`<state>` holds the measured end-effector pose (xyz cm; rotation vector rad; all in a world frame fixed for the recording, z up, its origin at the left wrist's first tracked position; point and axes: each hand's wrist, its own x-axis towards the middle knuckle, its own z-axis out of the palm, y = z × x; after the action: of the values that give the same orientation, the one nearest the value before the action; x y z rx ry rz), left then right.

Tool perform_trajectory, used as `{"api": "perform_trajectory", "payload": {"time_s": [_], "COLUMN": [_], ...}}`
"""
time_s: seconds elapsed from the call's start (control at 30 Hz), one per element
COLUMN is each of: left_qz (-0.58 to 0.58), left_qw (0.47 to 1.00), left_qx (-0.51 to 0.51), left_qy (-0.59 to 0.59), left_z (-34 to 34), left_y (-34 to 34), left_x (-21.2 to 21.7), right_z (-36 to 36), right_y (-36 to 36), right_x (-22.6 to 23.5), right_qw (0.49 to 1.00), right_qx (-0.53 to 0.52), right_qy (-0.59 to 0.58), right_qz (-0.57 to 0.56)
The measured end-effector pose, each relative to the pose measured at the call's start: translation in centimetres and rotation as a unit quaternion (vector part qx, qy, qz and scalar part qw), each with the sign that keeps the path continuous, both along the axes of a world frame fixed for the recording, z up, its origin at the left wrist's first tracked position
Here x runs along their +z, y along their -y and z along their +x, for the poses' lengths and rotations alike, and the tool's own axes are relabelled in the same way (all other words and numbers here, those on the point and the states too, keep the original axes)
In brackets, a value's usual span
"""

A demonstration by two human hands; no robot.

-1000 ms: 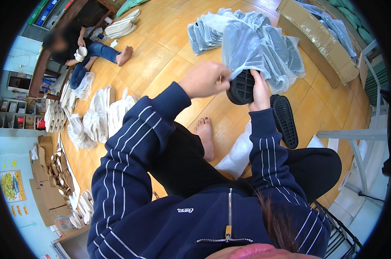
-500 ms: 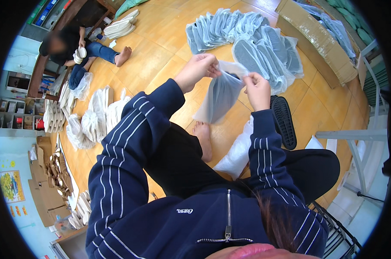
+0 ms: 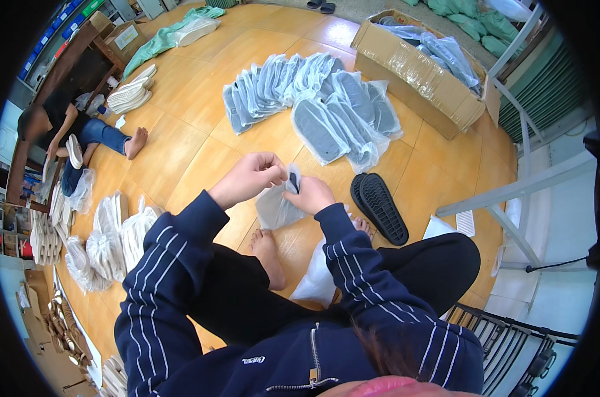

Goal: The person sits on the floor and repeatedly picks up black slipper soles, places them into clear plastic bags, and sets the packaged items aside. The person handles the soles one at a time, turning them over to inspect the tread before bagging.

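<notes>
Above the floor between my feet, a translucent plastic bag [image 3: 273, 209] hangs from my two hands. My left hand [image 3: 252, 178] pinches the bag's upper edge, fingers curled. On the other side my right hand [image 3: 313, 196] is closed on the bag near its mouth. Something dark shows at the bag's top between my hands; most of it is hidden. Right of my hands, a pair of black shoe soles [image 3: 380, 210] with ridged undersides lies on the floor. Between my legs rests a white plastic bundle [image 3: 315, 283], partly covered by my right sleeve.
Ahead, a spread of bagged dark soles [image 3: 326, 126] covers the floor. Behind it stands a cardboard box [image 3: 415, 83] filled with bagged pieces. Bagged white soles [image 3: 106, 241] lie to my left. Farther left, a person [image 3: 65, 126] sits holding white soles. A metal frame [image 3: 521, 188] stands right.
Both hands have come lower and closer together, and the bag looks more gathered. My view has shifted, so the bagged soles and box appear farther left.
</notes>
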<state>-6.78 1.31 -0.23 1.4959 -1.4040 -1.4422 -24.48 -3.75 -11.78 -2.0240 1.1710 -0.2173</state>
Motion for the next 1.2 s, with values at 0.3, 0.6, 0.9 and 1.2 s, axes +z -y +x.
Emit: {"api": "perform_trajectory", "payload": {"time_s": [0.3, 0.6, 0.9, 1.2], "left_qz": [-0.131, -0.094, -0.119, -0.120], "left_qw": [0.985, 0.912, 0.923, 0.929], "left_qx": [-0.093, -0.269, -0.256, -0.231], "left_qy": [0.068, 0.295, 0.262, 0.263], "left_z": [-1.3, -0.7, -1.0, -0.6], "left_y": [-4.2, -6.5, -5.5, -4.5], "left_x": [6.9, 5.4, 5.5, 4.5], "right_z": [-6.7, -14.2, -8.9, -0.8], "right_y": [12.2, 37.7, 30.0, 20.5], "right_x": [-1.2, 16.2, -7.1, -27.3], "right_qw": [0.775, 0.664, 0.847, 0.866], "right_qx": [-0.420, -0.327, -0.361, -0.491], "right_qy": [0.472, 0.672, 0.387, -0.007], "right_qz": [-0.008, 0.008, 0.057, 0.099]}}
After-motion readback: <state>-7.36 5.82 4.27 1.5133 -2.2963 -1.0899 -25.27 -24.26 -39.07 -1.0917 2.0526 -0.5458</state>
